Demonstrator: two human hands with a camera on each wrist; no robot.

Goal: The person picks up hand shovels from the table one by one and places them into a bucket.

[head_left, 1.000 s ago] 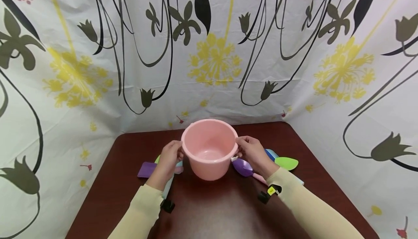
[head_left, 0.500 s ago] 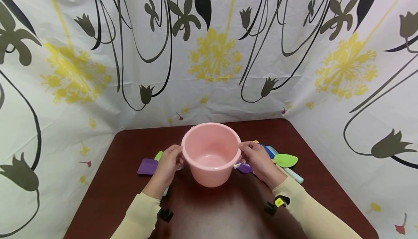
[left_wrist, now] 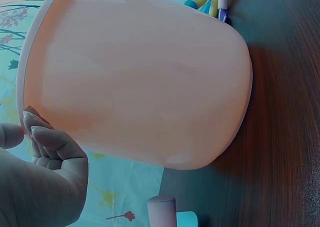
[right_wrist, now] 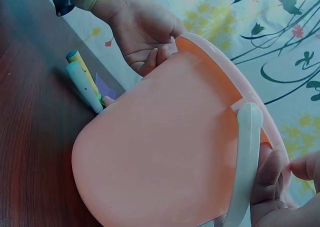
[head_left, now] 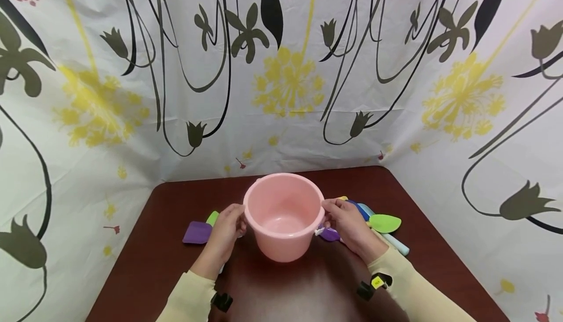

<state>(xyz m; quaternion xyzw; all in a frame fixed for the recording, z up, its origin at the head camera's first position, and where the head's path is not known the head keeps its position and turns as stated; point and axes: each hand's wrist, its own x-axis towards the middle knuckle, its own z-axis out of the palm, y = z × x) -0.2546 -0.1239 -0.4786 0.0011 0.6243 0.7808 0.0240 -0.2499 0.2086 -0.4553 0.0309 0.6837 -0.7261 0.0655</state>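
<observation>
A pink plastic bucket [head_left: 283, 246] stands upright at the middle of the table, its open top facing up and nothing seen inside. My left hand [head_left: 226, 229] pinches its rim on the left, thumb outside the upper edge and fingers curled beneath. On the opposite side my right hand [head_left: 349, 224] pinches the rim the same way. The bucket's white handle [right_wrist: 245, 157] hangs down along the outer wall by the right fingers in the right wrist view. Whether the base touches the table cannot be told.
Left of the bucket lie a purple spatula [head_left: 197, 232] and a green-tipped utensil [head_left: 213, 218], partly behind the left hand. To the right are a purple spoon [head_left: 330, 234], a green utensil head [head_left: 385, 224] and a pale blue handle [head_left: 396, 244]. A flowered curtain [head_left: 290, 141] borders the table.
Both hands have brought the bucket slightly lower and nearer to me, keeping their grip on its rim. The utensils lie where they were.
</observation>
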